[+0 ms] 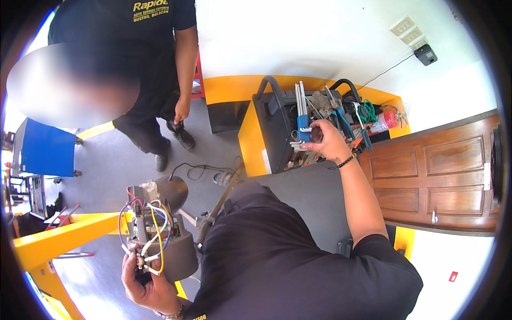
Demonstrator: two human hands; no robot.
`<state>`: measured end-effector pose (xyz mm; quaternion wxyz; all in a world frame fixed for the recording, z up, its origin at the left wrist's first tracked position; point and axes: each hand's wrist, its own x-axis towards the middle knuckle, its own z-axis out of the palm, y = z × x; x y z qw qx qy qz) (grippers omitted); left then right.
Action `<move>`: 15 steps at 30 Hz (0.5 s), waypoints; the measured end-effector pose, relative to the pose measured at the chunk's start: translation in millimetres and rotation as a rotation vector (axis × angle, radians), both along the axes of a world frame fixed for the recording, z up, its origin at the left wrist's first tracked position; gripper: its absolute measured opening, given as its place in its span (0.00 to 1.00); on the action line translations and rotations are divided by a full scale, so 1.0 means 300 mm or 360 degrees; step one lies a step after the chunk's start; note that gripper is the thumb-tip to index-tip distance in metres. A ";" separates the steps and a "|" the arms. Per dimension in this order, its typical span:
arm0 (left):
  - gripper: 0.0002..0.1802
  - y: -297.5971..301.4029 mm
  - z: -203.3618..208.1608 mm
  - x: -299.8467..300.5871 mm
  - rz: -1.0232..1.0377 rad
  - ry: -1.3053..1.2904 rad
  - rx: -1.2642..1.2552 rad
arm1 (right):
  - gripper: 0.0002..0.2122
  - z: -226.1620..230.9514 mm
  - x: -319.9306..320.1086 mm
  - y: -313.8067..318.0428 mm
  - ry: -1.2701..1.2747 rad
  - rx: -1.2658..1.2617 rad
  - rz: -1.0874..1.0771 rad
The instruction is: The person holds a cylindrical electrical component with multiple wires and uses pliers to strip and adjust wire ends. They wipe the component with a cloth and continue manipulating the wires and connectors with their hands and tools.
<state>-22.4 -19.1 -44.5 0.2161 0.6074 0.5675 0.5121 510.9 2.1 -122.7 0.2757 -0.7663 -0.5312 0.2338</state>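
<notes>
While right hand holds hex-key set, cluttered cart fronts wall.

one left hand, one right hand, one co-worker, two black shoes, one hex-key set, one machine, one tool cart, two cart handles, one extinguisher, one door, four door panels, one blue cabinet

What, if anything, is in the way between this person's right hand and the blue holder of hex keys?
Nothing visible: the right hand is right at the blue hex-key holder, thumb and finger seemingly touching its near end. The blue-handled tool lies farther right, not between them.
</notes>
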 end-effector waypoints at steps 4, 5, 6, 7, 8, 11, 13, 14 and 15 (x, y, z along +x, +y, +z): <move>0.25 0.004 0.012 0.014 0.0016 0.0021 0.0012 | 0.27 -0.001 0.000 -0.001 -0.0117 -0.0009 0.0044; 0.25 0.006 0.012 0.015 0.0007 0.0002 0.0009 | 0.26 0.004 0.003 0.002 -0.0075 -0.0023 0.0044; 0.25 0.007 0.011 0.015 -0.0001 -0.0017 0.0006 | 0.25 -0.003 0.014 0.003 0.0007 -0.0047 0.0022; 0.25 0.009 0.011 0.016 -0.0010 -0.0036 0.0003 | 0.24 -0.019 0.033 0.003 0.0089 -0.0070 0.0001; 0.25 0.010 0.014 0.016 -0.0021 -0.0023 0.0016 | 0.23 -0.021 0.031 0.010 0.0176 -0.0091 -0.0014; 0.25 0.016 0.021 0.018 -0.0042 0.0010 0.0041 | 0.20 -0.002 0.013 0.018 0.0174 -0.0097 -0.0019; 0.25 0.016 0.020 0.016 -0.0039 0.0022 0.0042 | 0.18 -0.002 0.022 0.021 0.0258 -0.0075 -0.0025; 0.25 0.017 0.018 0.016 -0.0041 0.0017 0.0047 | 0.18 -0.001 0.028 0.022 0.0299 -0.0062 -0.0027; 0.24 0.018 0.015 0.018 -0.0042 0.0010 0.0053 | 0.17 -0.008 0.039 0.018 0.0243 -0.0064 -0.0030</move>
